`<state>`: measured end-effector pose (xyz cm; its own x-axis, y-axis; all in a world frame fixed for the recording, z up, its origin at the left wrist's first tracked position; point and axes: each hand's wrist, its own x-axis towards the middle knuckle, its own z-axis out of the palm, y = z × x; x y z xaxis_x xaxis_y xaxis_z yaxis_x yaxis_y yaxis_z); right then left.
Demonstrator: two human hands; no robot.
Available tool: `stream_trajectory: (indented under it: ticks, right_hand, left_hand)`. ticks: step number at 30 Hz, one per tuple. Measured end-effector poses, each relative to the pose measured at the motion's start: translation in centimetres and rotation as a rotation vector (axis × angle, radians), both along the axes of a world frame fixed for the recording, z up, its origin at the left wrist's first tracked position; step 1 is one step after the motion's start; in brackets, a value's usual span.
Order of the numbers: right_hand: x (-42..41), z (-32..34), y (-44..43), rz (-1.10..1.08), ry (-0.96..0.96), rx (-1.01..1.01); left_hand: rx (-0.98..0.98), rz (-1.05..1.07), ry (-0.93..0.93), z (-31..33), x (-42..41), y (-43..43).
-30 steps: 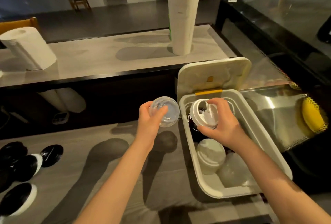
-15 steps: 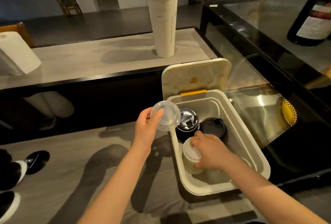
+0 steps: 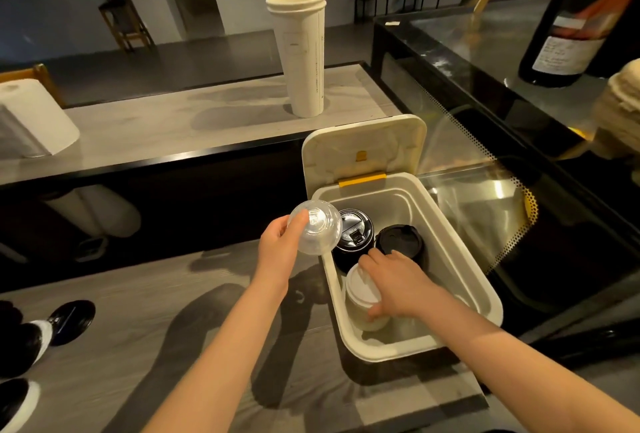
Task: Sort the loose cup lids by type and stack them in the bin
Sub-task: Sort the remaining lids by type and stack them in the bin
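Observation:
A white bin with its hinged cover up stands on the counter at the right. Inside it are two stacks of black lids at the back and a stack of white lids nearer me. My right hand is down in the bin, fingers wrapped around the top of the white stack. My left hand hovers just left of the bin's rim and holds a clear dome lid tilted on edge.
Several loose black and white lids lie at the counter's left edge. On the raised shelf behind stand a tall stack of paper cups and a paper towel roll. A glass display case with a dark bottle is at the right.
My right hand brought the white lid down from above the bin onto the white stack and still rests on it. The left hand kept the clear lid beside the bin.

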<state>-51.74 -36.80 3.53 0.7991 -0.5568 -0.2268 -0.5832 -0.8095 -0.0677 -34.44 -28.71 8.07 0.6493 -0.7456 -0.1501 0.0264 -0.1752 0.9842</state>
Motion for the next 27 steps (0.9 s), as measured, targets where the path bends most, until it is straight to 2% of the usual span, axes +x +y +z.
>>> stream_trajectory:
  ticks: [3,7,9,13,20,25,27]
  right_hand:
    - [-0.4,1.7,-0.3,-0.077,-0.114,0.114]
    - [-0.5,5.0,-1.7,-0.221,-0.636,0.310]
    - [-0.2,6.5,-2.7,-0.222,-0.760,0.487]
    - [1.1,7.9,-4.3,-0.102,-0.698,0.642]
    - [0.4,8.9,-5.5,-0.153,-0.689,0.701]
    - [-1.8,8.6,-4.1,-0.277,-0.655,0.559]
    - [-3.1,8.1,-3.2,-0.350,-0.637,0.466]
  left_hand:
    - [0.048,0.002,-0.005,0.2,0.5,-0.2]
    - [0.124,0.000,-0.050,0.5,1.0,-1.2]
    - [0.143,-0.061,-0.071,1.2,0.4,-1.9]
    - [0.148,-0.141,-0.098,2.9,-0.6,-3.6]
    - [0.211,-0.189,-0.173,3.6,-1.6,-5.7]
    - [0.270,-0.313,-0.205,2.3,-3.7,-5.3]
    - [0.225,-0.349,-0.350,1.2,-4.2,-4.4]
